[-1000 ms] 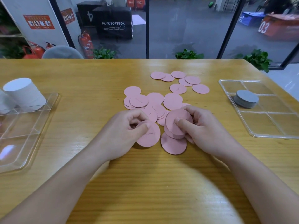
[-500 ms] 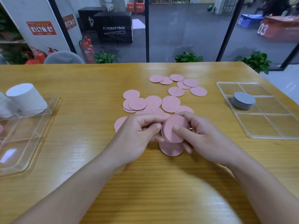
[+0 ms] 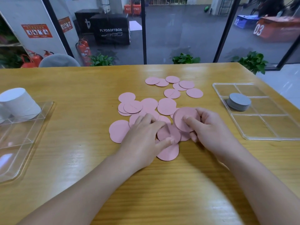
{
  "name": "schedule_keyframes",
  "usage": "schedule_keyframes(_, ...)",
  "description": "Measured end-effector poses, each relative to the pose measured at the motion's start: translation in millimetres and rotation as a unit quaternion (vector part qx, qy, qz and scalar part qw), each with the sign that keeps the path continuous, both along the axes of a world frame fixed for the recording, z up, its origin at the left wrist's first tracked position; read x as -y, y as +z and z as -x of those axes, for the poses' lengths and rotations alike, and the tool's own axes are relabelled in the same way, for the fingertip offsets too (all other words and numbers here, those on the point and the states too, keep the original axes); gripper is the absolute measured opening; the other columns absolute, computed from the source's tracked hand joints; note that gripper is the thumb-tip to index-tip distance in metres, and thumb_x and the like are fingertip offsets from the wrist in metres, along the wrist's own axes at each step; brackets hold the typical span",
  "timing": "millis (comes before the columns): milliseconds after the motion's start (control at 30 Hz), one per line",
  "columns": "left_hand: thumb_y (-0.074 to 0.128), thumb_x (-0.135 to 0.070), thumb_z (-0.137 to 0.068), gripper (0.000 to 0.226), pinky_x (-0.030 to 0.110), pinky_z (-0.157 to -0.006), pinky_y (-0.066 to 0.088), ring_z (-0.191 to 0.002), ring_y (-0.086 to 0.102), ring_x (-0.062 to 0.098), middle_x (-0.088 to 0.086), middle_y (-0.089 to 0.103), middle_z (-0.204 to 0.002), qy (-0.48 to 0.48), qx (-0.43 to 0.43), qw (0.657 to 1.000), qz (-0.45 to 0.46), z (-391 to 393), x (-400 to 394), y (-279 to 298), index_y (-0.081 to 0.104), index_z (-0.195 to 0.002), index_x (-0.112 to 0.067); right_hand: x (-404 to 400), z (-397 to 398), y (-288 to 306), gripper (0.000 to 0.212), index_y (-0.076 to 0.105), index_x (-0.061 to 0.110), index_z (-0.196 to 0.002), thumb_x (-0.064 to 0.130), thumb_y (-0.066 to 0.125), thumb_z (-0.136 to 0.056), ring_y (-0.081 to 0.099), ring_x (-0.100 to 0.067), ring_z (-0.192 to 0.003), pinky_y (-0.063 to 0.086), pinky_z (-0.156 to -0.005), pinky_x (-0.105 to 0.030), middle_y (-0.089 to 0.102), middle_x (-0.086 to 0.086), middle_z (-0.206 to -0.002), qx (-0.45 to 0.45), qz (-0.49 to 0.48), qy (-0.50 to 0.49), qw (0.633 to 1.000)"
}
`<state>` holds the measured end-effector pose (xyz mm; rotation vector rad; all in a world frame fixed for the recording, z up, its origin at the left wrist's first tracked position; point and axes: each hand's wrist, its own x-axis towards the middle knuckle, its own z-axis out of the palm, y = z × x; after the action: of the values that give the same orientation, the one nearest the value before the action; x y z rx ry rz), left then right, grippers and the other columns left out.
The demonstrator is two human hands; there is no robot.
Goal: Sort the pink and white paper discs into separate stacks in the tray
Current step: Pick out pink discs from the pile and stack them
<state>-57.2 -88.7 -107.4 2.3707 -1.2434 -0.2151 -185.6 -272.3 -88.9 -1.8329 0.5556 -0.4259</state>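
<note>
The wooden table point(image 3: 81, 159) bears loose pink discs point(image 3: 166, 106) (some overlapping); clear trays sit left point(image 3: 24, 143) and right point(image 3: 267, 127).

1. This looks like a gym or fitness training hall, seen from a wooden table point(image 3: 81, 159) set against a glass partition with black frames point(image 3: 143, 30).
2. Beyond the glass stands a black box lettered PLYOSOFTBOX point(image 3: 112, 31) (a soft jump box), on a dark floor point(image 3: 178, 33).
3. An orange block numbered 03 point(image 3: 276, 28) and a blue one point(image 3: 245, 21) sit at the right.
4. Red fire extinguishers point(image 3: 83, 51) and potted green plants point(image 3: 185, 59) line the partition.
</note>
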Motion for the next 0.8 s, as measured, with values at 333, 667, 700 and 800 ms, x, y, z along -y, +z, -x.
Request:
schedule_keyframes(333, 0.073, -0.026, -0.104, 0.007, 0.029, -0.067, 0.048, -0.068, 0.062, 0.011, -0.01, 0.071, -0.081, 0.076, -0.142, 0.962, 0.221, -25, -29, 2, 0.069, -0.101, -0.03, -10, 0, 4, 0.042, 0.068, 0.036, -0.071, 0.017, 0.062, -0.109, 0.053, -0.015, -0.051, 0.038, -0.05, -0.021, 0.057, -0.007, -0.062, 0.006, -0.031, 0.039, 0.999)
schedule_keyframes(667, 0.062, -0.006, -0.11, 0.014, 0.019, -0.063, 0.045, -0.063, 0.055, 0.014, -0.01, 0.066, -0.079, -0.012, -0.254, 0.931, 0.263, -28, -33, 8, 0.074, -0.107, -0.011, -20, 2, 1, 0.021, 0.067, 0.02, -0.09, 0.02, 0.061, -0.111, 0.044, -0.023, -0.057, 0.033, -0.057, -0.039, 0.054, -0.015, -0.059, 0.015, 0.014, 0.109, 0.994)
schedule_keyframes(700, 0.059, -0.002, -0.111, 0.017, 0.018, -0.063, 0.044, -0.065, 0.055, 0.014, -0.015, 0.066, -0.081, -0.03, -0.265, 0.928, 0.26, -29, -33, 9, 0.074, -0.108, -0.009, -20, 3, 1, 0.024, 0.066, 0.023, -0.087, 0.02, 0.062, -0.111, 0.045, -0.023, -0.057, 0.035, -0.056, -0.037, 0.056, -0.018, -0.059, 0.015, 0.021, 0.119, 0.993)
schedule_keyframes(800, 0.054, 0.003, -0.112, 0.023, 0.021, -0.06, 0.042, -0.067, 0.056, 0.013, -0.014, 0.067, -0.082, -0.07, -0.298, 0.922, 0.238, -28, -33, 11, 0.075, -0.112, -0.007, -21, 4, 0, 0.02, 0.068, 0.017, -0.093, 0.021, 0.062, -0.112, 0.052, -0.021, -0.056, 0.039, -0.058, -0.034, 0.06, -0.021, -0.061, 0.011, 0.032, 0.159, 0.987)
